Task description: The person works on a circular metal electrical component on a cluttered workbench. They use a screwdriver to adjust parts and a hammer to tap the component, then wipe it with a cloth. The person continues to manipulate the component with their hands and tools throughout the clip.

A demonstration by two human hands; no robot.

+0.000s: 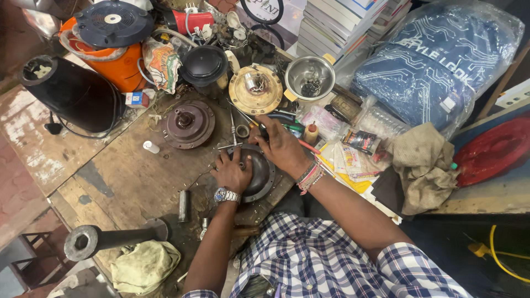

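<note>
- at the left edge of the wooden workbench [127, 165] a black appliance housing [74, 94] lies on its side, its cord trailing over the wood.
- toward the far left corner an orange appliance base [118, 66] carries a dark round lid [113, 22].
- at the near left corner a grey metal pipe stand [99, 240] lies flat, with a pale yellow-green rag [144, 266] just beside it at the near edge.
- near the middle of the bench sits a brown round motor cover [187, 123]; a small white cap [150, 147] lies to its left, and a short metal cylinder [184, 205] lies nearer the near edge.
- the left hand [232, 172], a wristwatch on its wrist, rests flat with fingers curled over the left rim of a dark round motor housing [260, 176], pressing on it.
- that housing sits at the near edge of the bench, right in front of the person, between both hands.
- the right hand [281, 148] is closed around a dark-handled tool [265, 131] above the housing's far side; its tip is hidden.
- behind the hands stand a tan motor plate [255, 89] and a shiny steel bowl [309, 77].
- further right lie small packets, a yellow paper and a dirty grey cloth [422, 165].
- at the far right corner is a blue garment in clear plastic [436, 60]; a red round lid [491, 150] sits at the right edge.
</note>
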